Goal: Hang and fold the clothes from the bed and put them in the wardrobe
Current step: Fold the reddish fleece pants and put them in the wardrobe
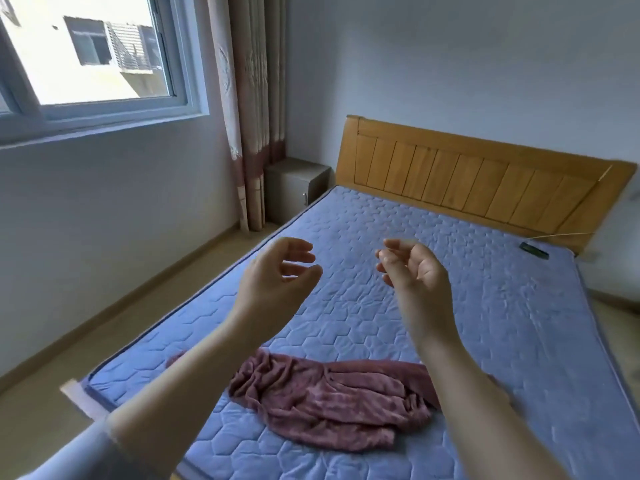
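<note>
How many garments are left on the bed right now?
1: a crumpled maroon garment at the mattress's near end, below both empty hands. Arms partly cover it.

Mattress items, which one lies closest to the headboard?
The small dark gadget at the far right corner, just below the headboard; the crumpled maroon garment lies at the near end.

The mattress [519,323] fills the frame's centre and lower right, with the headboard [467,174] at its far end. A garment [329,400] lies on its near part, bottom centre. Mid-frame, the left hand [277,271] and right hand [412,268] hang over the mattress. A nightstand [294,188] stands left of the headboard, with a curtain [256,116] behind it and a window [93,53] at upper left.
</note>
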A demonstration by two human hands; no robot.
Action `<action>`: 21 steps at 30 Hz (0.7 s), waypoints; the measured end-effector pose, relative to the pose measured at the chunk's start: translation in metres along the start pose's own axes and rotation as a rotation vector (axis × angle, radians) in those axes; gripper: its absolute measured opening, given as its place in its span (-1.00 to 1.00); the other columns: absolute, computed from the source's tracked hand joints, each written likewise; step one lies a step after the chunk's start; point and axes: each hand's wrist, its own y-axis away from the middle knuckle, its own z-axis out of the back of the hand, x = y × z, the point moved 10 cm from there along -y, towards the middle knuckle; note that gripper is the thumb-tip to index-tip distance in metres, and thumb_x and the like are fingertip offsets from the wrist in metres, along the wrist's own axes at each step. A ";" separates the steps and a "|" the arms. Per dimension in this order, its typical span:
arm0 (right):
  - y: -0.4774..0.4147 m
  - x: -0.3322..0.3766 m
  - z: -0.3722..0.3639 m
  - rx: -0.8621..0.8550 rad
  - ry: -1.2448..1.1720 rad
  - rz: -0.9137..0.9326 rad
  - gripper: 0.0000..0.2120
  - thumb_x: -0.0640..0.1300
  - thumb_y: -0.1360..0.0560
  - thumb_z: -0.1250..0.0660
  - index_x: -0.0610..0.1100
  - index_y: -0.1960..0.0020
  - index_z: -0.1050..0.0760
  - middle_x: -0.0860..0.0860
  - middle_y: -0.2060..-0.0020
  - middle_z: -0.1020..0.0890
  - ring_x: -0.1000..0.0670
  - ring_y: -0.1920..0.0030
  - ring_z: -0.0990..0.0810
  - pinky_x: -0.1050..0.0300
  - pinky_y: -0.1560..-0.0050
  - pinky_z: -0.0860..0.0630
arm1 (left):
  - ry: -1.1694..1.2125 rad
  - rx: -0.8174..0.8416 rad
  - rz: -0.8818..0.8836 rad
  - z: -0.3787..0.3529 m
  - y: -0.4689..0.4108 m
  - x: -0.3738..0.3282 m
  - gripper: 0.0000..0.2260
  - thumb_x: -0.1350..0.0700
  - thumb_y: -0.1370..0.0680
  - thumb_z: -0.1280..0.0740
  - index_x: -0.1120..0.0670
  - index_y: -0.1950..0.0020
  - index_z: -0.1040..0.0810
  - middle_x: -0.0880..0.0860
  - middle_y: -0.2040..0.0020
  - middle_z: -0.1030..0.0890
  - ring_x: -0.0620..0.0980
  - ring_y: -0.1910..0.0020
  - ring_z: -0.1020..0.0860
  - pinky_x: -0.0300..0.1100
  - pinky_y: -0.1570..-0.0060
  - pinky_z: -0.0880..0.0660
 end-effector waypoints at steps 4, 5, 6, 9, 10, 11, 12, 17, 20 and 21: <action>-0.026 -0.047 -0.024 -0.074 0.042 -0.074 -0.93 -0.13 -0.56 -0.33 -0.01 -0.03 -0.55 -0.03 0.06 -0.66 0.01 0.05 -0.63 0.16 0.01 -0.56 | 0.007 0.093 0.035 -0.009 -0.050 0.053 -0.81 0.13 -0.47 -0.43 -0.06 -0.05 -0.55 -0.15 0.05 -0.65 -0.26 0.20 -0.59 -0.39 0.28 -0.50; -0.032 -0.059 -0.030 -0.096 0.049 -0.093 -0.94 -0.14 -0.56 -0.34 -0.01 -0.02 -0.55 -0.02 0.08 -0.65 0.01 0.06 -0.62 0.15 0.01 -0.55 | 0.010 0.127 0.043 -0.012 -0.063 0.066 -0.81 0.13 -0.47 -0.42 -0.06 -0.05 -0.55 -0.15 0.05 -0.65 -0.25 0.20 -0.60 -0.37 0.27 -0.49; -0.037 -0.071 -0.037 -0.115 0.061 -0.112 -0.94 -0.15 -0.56 -0.34 -0.01 -0.01 -0.55 -0.01 0.09 -0.65 0.01 0.06 -0.62 0.13 0.01 -0.55 | 0.016 0.163 0.052 -0.014 -0.074 0.078 -0.81 0.13 -0.48 -0.42 -0.06 -0.05 -0.55 -0.14 0.04 -0.64 -0.24 0.19 -0.60 -0.36 0.27 -0.49; -0.047 -0.107 -0.053 -0.174 0.103 -0.188 -0.94 -0.15 -0.56 -0.35 0.00 0.01 -0.55 -0.04 0.09 -0.64 -0.02 0.06 -0.62 0.07 -0.01 -0.54 | 0.022 0.266 0.090 -0.023 -0.103 0.114 -0.82 0.12 -0.48 -0.41 -0.12 0.01 -0.53 -0.16 0.06 -0.64 -0.26 0.21 -0.59 -0.41 0.35 -0.47; -0.048 -0.118 -0.054 -0.197 0.118 -0.212 -0.94 -0.15 -0.56 -0.35 0.01 0.02 -0.55 -0.05 0.09 -0.65 -0.03 0.05 -0.62 0.05 -0.02 -0.53 | 0.022 0.302 0.100 -0.027 -0.110 0.125 -0.82 0.12 -0.48 -0.42 -0.14 0.02 -0.52 -0.17 0.06 -0.64 -0.26 0.21 -0.59 -0.42 0.35 -0.48; -0.048 -0.130 -0.054 -0.223 0.132 -0.236 -0.94 -0.15 -0.56 -0.35 0.01 0.02 -0.55 -0.05 0.09 -0.65 -0.04 0.05 -0.62 0.04 -0.03 -0.53 | 0.024 0.338 0.110 -0.032 -0.117 0.136 -0.82 0.12 -0.48 -0.42 -0.15 0.03 -0.52 -0.16 0.07 -0.64 -0.25 0.21 -0.59 -0.42 0.34 -0.49; -0.047 -0.141 -0.053 -0.250 0.143 -0.261 -0.93 -0.15 -0.56 -0.35 0.01 0.02 -0.55 -0.06 0.08 -0.65 -0.04 0.04 -0.62 0.02 -0.05 -0.53 | 0.021 0.372 0.118 -0.038 -0.122 0.146 -0.82 0.12 -0.48 -0.42 -0.14 0.03 -0.53 -0.16 0.07 -0.64 -0.26 0.21 -0.59 -0.43 0.34 -0.48; -0.029 -0.197 -0.033 -0.361 0.201 -0.392 -0.92 -0.21 -0.55 -0.34 -0.05 0.00 -0.55 -0.11 0.07 -0.65 -0.09 0.02 -0.62 -0.06 -0.10 -0.52 | 0.000 0.509 0.177 -0.081 -0.132 0.195 -0.84 0.12 -0.48 -0.41 -0.10 0.00 -0.53 -0.15 0.05 -0.64 -0.29 0.25 -0.57 -0.45 0.35 -0.44; -0.020 -0.232 -0.018 -0.403 0.208 -0.475 -0.90 -0.26 -0.55 -0.33 -0.10 -0.02 -0.55 -0.16 0.03 -0.64 -0.14 -0.01 -0.61 -0.07 -0.14 -0.51 | -0.037 0.580 0.205 -0.111 -0.127 0.220 -0.84 0.13 -0.49 -0.40 -0.06 -0.02 -0.54 -0.14 0.04 -0.63 -0.28 0.23 -0.58 -0.42 0.31 -0.46; -0.018 -0.245 -0.012 -0.408 0.220 -0.498 -0.89 -0.27 -0.55 -0.33 -0.11 -0.03 -0.54 -0.14 0.03 -0.65 -0.13 -0.02 -0.61 -0.05 -0.15 -0.51 | -0.050 0.599 0.215 -0.120 -0.125 0.228 -0.84 0.12 -0.49 -0.40 -0.06 -0.03 -0.53 -0.14 0.04 -0.63 -0.29 0.23 -0.58 -0.42 0.32 -0.47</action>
